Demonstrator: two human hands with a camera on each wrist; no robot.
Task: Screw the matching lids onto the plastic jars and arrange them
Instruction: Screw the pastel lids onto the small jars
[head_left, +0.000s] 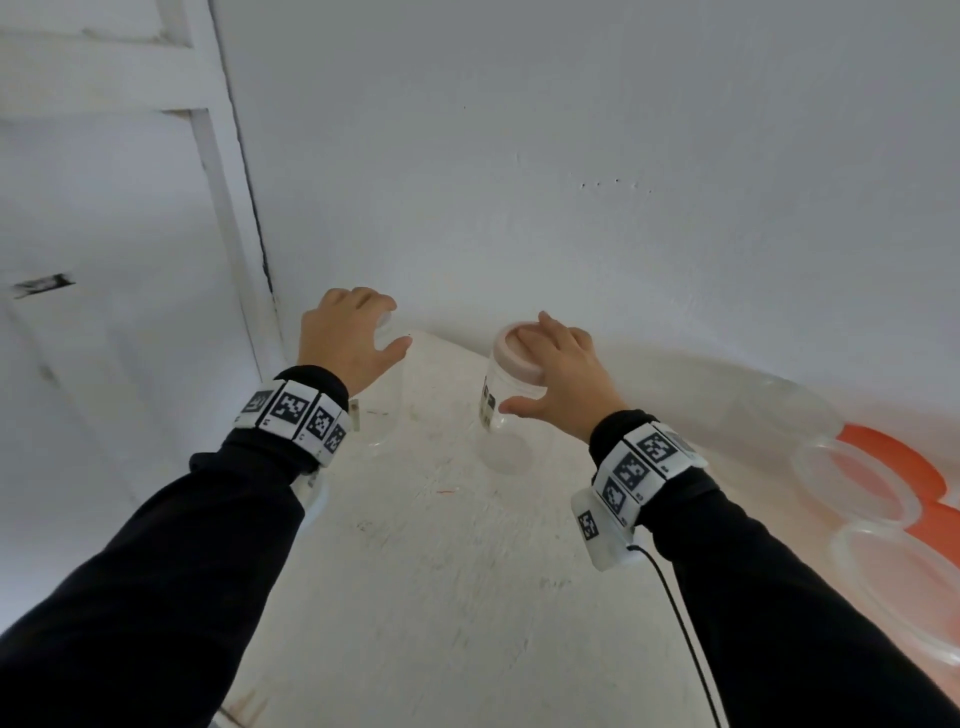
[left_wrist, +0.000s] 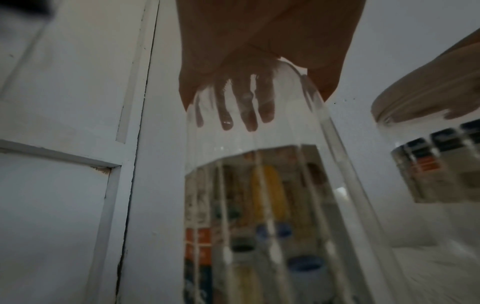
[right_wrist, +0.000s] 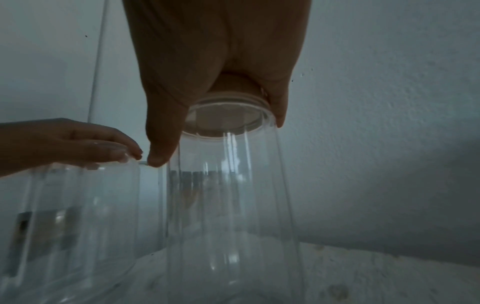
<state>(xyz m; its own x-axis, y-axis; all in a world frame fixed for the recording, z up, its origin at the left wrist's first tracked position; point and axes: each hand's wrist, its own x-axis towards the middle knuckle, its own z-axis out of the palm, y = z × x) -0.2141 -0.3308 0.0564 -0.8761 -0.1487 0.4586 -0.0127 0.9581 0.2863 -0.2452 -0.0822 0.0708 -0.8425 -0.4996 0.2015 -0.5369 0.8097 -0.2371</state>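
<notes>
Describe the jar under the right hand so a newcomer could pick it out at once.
On the white table, near the back wall, two clear plastic jars stand side by side. Take the jar on the right, under the right hand. Unlike the left jar, it wears a pale pink lid.

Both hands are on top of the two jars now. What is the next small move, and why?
Probably turn the pink lid clockwise with the right hand to seat it. That hand grips the lid's rim from above, and the clear jar stands upright on the table. Whether it is already tight cannot be told.
</notes>
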